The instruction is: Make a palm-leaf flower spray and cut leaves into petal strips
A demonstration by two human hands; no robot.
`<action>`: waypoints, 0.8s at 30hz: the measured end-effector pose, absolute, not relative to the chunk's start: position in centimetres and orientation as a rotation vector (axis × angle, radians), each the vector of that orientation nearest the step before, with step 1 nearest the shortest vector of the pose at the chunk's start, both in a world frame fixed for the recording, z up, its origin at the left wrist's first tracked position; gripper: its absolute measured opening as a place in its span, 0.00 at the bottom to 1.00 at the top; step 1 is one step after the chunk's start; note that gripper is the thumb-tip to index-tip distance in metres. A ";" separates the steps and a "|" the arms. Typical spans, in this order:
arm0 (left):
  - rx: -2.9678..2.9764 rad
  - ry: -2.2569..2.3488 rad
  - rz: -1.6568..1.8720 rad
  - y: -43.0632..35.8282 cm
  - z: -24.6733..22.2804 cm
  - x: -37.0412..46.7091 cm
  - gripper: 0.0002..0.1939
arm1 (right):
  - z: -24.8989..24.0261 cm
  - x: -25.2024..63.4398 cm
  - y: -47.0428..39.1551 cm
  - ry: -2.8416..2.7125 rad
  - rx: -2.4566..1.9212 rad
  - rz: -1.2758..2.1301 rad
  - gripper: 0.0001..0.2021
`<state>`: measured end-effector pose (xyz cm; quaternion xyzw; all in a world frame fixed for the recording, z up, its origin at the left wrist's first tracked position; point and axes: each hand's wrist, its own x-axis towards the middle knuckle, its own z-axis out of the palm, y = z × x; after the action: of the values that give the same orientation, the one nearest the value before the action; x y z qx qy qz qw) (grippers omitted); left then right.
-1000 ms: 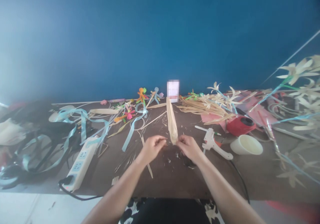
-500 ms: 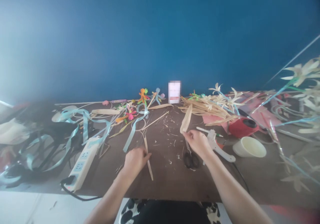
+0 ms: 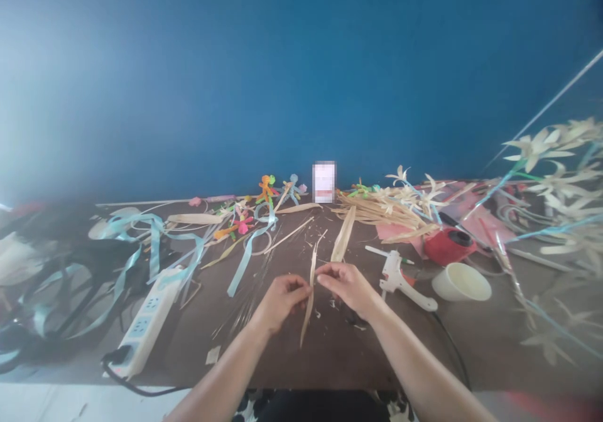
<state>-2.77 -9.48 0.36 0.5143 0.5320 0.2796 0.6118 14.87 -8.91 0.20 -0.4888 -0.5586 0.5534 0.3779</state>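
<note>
My left hand (image 3: 285,299) is closed, thumb and fingers pinching a narrow strip of dried husk (image 3: 307,321) that stands nearly lengthwise in front of me, its upper end split into thin tips. Just right of the strip, my right hand (image 3: 346,284) has its fingertips close against the strip's edge, slightly apart; whether they touch it is hard to tell. Beyond that hand lies a wider pale husk leaf (image 3: 345,233) on the dark table (image 3: 282,359). Scissors (image 3: 352,316) are mostly hidden beneath my right wrist.
To the right are a white glue gun (image 3: 407,284), a paper cup (image 3: 461,282), a red roll (image 3: 447,246) and husk flowers (image 3: 537,146). Behind lies a husk pile (image 3: 381,211). At left are a power strip (image 3: 144,321) and blue ribbon (image 3: 247,252).
My right hand has let go of the wide husk leaf and moved left to the strip. My left hand has lifted the narrow strip and carried it right, toward the middle.
</note>
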 end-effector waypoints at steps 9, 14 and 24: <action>1.287 1.172 0.712 -8.9 0.0 -0.4 0.13 | -0.6 14.8 -8.9 -1.156 -1.237 1.558 0.07; 1.518 1.284 0.826 -9.3 -0.5 0.7 0.12 | -1.3 14.9 -8.7 -1.229 -1.304 1.442 0.02; 1.586 1.224 0.679 -8.9 -0.7 0.2 0.11 | -1.6 15.5 -8.1 -1.445 -1.497 1.109 0.12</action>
<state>0.21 -8.91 -0.66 0.6532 0.5043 0.2795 0.4908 15.51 -8.08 -1.59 -0.5869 -0.5663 0.4346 0.3821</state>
